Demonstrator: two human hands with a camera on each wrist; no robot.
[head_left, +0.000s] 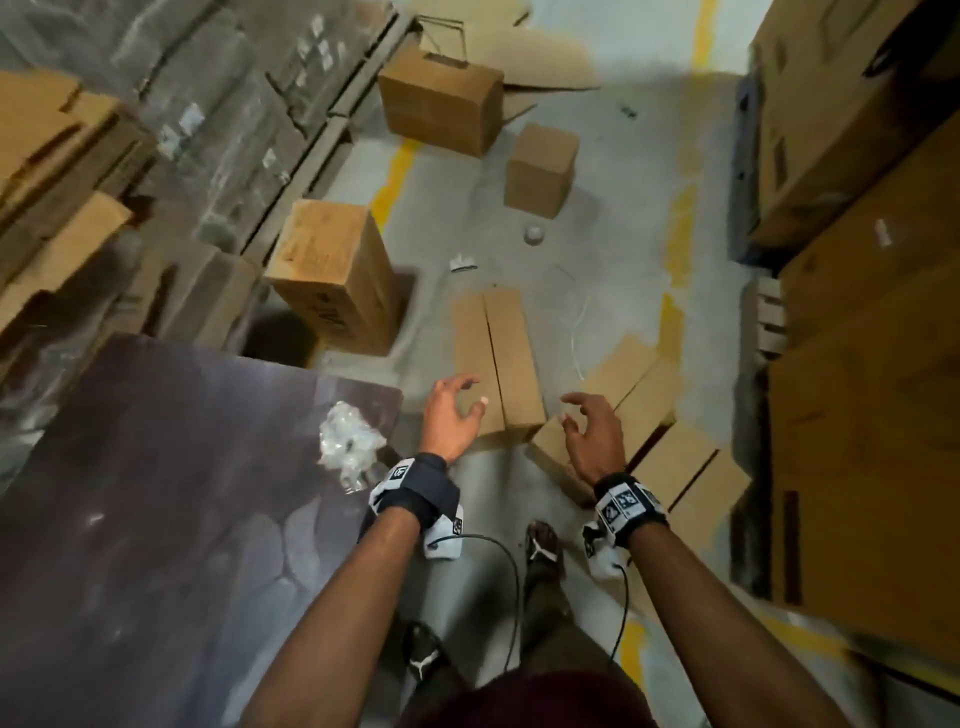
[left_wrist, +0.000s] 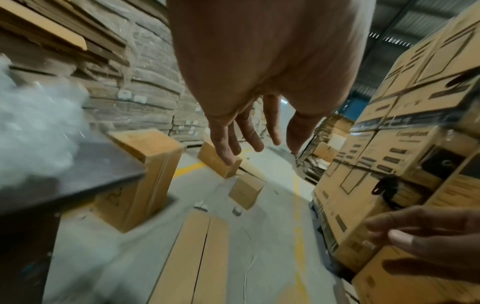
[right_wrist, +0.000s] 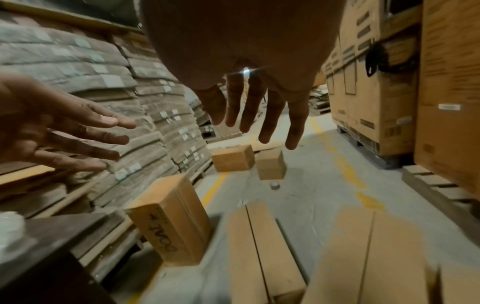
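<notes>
Both my hands hang empty in the air above cardboard boxes on a grey warehouse floor. My left hand (head_left: 457, 408) has its fingers spread and loosely bent over the near end of a long closed box (head_left: 511, 353); from the left wrist the same box (left_wrist: 192, 253) lies below the fingers (left_wrist: 246, 133). My right hand (head_left: 587, 421) is spread over a second flat box (head_left: 639, 384) that lies slantwise to the right. In the right wrist view the straight fingers (right_wrist: 259, 115) hover above both boxes (right_wrist: 262, 246). Neither hand touches anything.
A dark table (head_left: 156, 519) with a crumpled clear plastic bag (head_left: 348, 441) stands at my left. An upright box (head_left: 332, 270) and two smaller boxes (head_left: 441, 98) (head_left: 540, 169) stand further up the aisle. Stacked flat cartons (head_left: 156, 130) line the left, large cartons (head_left: 857, 312) the right.
</notes>
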